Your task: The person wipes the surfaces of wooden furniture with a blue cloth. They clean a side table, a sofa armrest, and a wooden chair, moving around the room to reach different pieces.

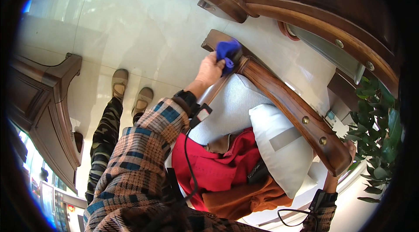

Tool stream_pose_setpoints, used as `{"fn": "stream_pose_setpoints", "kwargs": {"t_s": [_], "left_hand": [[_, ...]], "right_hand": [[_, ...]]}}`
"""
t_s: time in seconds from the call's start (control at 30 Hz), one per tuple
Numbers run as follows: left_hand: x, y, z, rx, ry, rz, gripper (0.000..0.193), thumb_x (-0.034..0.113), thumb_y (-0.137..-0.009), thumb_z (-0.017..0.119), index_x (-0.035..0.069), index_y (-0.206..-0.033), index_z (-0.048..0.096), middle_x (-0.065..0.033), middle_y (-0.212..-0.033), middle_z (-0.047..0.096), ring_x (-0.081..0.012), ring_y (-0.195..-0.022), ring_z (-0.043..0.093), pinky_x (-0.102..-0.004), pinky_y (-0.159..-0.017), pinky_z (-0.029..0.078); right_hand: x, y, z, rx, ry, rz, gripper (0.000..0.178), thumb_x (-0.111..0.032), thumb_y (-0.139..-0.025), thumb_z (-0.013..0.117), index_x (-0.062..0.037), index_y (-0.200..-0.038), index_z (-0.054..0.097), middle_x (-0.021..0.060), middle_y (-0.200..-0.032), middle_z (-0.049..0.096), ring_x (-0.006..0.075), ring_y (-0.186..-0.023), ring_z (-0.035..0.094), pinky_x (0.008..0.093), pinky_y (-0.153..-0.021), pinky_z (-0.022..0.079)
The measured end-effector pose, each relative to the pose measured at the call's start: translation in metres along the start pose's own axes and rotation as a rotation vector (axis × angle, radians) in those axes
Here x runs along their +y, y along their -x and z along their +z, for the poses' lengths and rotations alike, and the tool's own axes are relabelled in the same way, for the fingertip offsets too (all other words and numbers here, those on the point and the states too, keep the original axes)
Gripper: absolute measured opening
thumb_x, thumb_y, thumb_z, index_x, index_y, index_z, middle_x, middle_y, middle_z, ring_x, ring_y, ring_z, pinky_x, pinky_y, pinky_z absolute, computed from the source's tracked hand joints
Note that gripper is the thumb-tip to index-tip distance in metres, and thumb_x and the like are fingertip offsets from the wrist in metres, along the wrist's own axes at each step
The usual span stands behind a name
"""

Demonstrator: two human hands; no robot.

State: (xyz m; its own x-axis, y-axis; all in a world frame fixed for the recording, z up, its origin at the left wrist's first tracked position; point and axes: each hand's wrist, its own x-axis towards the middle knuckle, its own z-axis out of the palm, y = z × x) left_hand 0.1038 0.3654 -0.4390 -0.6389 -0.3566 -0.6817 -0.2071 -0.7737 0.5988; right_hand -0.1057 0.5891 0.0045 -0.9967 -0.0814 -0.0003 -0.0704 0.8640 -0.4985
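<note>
My left hand [209, 71] is closed on a bunched blue cloth [228, 52], slightly smeared by motion. It presses the cloth to the wooden post at one end of a brown wooden armrest [283, 101]. My right hand [350, 148] is at the armrest's other end, mostly hidden behind the wood, and its fingers cannot be made out. Beside the armrest, on the seat, are a pale grey ribbed cushion [231, 105] and a white cushion [279, 144] with a grey band. Red clothing [218, 166] and a rust-brown garment [248, 197] lie heaped against them.
A large dark wooden piece of furniture [314, 5] stands across the top right. Another carved wooden piece [48, 96] is at the left. A leafy plant [377, 144] stands by the right end of the armrest. Pale shiny tiles [139, 26] cover the floor.
</note>
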Motion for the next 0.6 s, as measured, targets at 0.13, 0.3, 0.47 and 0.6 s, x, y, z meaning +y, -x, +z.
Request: {"fn": "stream_pose_setpoints", "kwargs": {"t_s": [0.13,0.3,0.47,0.6], "left_hand": [[0.005,-0.037,-0.004,0.01,-0.302,0.315,0.033,-0.002,-0.091,0.051,0.002,-0.124,0.052,-0.0045,-0.1,0.062,-0.0139,-0.093,0.054,-0.0279,-0.09,0.043],[-0.023,-0.033,0.019,-0.055,-0.647,0.471,0.049,0.004,-0.08,0.062,0.002,-0.127,0.048,-0.0249,-0.146,0.03,-0.0466,-0.129,0.033,-0.0476,-0.109,0.03],[-0.065,0.051,-0.017,-0.115,-0.799,0.397,0.053,0.004,-0.078,0.064,0.002,-0.128,0.048,-0.0224,-0.149,0.026,-0.0437,-0.135,0.027,-0.0478,-0.112,0.026],[-0.066,0.014,-0.012,-0.118,-0.727,0.52,0.054,0.007,-0.081,0.063,0.002,-0.132,0.045,-0.0222,-0.149,0.027,-0.0439,-0.135,0.028,-0.047,-0.112,0.026]], "right_hand": [[0.001,-0.001,-0.004,-0.006,-0.008,0.029,0.035,-0.034,-0.1,0.043,-0.0022,-0.108,0.054,0.0027,-0.08,0.051,0.0111,-0.077,0.046,0.0265,-0.077,0.041],[0.01,-0.003,-0.012,-0.065,0.247,-0.235,0.036,-0.034,-0.1,0.043,-0.0027,-0.114,0.052,0.0009,-0.083,0.046,0.011,-0.08,0.046,0.0262,-0.08,0.042],[0.01,0.0,-0.018,0.022,0.243,-0.184,0.036,-0.033,-0.099,0.044,-0.0036,-0.118,0.051,0.0009,-0.087,0.045,0.0121,-0.084,0.047,0.0272,-0.084,0.043],[0.01,-0.001,-0.019,0.032,0.254,-0.189,0.037,-0.034,-0.099,0.044,-0.0036,-0.119,0.05,0.0012,-0.088,0.045,0.0125,-0.085,0.047,0.0275,-0.085,0.042]]}}
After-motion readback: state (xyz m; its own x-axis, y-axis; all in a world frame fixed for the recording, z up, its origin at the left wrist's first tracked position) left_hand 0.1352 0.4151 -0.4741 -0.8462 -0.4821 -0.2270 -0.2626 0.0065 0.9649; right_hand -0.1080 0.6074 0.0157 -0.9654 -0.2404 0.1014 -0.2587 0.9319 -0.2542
